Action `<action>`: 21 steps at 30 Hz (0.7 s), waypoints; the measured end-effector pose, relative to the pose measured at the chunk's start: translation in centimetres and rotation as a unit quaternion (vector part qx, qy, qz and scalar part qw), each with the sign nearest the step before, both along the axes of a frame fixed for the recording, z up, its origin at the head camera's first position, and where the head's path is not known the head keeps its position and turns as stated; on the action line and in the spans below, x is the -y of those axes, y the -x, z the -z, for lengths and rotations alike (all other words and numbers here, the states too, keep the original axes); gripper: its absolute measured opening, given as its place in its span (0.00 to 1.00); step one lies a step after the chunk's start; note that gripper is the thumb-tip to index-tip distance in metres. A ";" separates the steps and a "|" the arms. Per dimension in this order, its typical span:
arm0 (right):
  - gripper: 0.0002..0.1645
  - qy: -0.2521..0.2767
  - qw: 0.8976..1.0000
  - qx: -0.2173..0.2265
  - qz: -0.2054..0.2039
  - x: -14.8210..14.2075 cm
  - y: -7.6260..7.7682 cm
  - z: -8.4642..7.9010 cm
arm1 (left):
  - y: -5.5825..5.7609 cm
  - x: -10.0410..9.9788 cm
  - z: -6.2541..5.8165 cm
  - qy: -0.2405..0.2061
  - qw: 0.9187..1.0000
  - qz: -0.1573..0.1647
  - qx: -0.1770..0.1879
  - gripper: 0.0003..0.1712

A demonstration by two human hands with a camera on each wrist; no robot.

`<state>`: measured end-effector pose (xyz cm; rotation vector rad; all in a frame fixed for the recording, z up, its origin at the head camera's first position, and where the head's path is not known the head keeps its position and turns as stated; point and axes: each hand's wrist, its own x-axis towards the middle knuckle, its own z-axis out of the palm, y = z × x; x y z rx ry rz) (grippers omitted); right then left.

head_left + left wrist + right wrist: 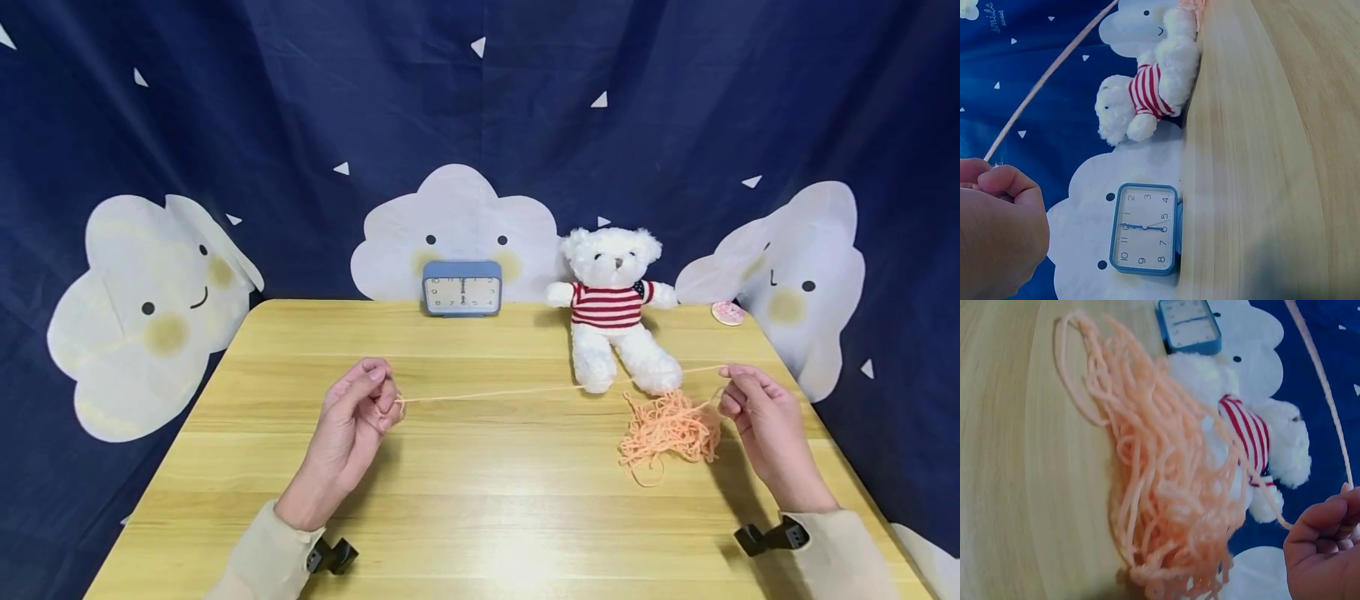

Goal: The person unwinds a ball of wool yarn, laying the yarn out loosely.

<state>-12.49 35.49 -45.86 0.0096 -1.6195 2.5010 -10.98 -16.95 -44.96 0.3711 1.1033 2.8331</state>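
Observation:
A strand of peach yarn (487,392) stretches nearly straight between the two hands above the table. My left hand (358,408) grips one end, with a bit of yarn looped at its fingers; the left wrist view shows the strand rising from the curled fingers (1007,179). At the right, my right hand (761,417) pinches the strand between thumb and fingers. From there the yarn runs down to a loose, tangled heap of peach yarn (667,429) on the table, just left of that hand. The heap fills the middle of the right wrist view (1160,462).
Behind the heap sits a white teddy bear (617,308) in a red-striped sweater. A blue clock (462,289) stands at the back edge of the wooden table (480,483). A small pink round item (727,313) lies at the back right corner. A dark blue cloth (300,100) hangs around.

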 end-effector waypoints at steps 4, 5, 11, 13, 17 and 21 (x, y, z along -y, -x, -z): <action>0.20 0.014 1.000 0.020 0.020 -0.7 0.1 0.4 | 0.1 0.2 0.1 -0.013 1.000 0.007 -0.005 0.15; 0.20 0.016 0.999 0.023 0.026 -0.9 0.1 0.5 | 0.1 0.2 0.1 -0.015 1.000 0.008 -0.007 0.15; 0.20 0.007 0.997 0.044 0.059 -1.8 -0.1 1.1 | 0.2 0.2 0.0 -0.024 1.000 0.006 -0.015 0.15; 0.20 -0.002 0.996 0.056 0.073 -2.1 -0.1 1.3 | 0.3 0.2 -0.1 -0.029 0.999 0.002 -0.015 0.15; 0.20 -0.011 0.989 0.080 0.120 -2.8 0.1 1.5 | 0.3 0.2 -0.1 -0.025 1.000 -0.013 -0.010 0.13; 0.21 -0.019 0.987 0.093 0.128 -3.4 0.2 1.9 | 0.2 0.3 -0.1 -0.019 0.999 -0.027 -0.004 0.13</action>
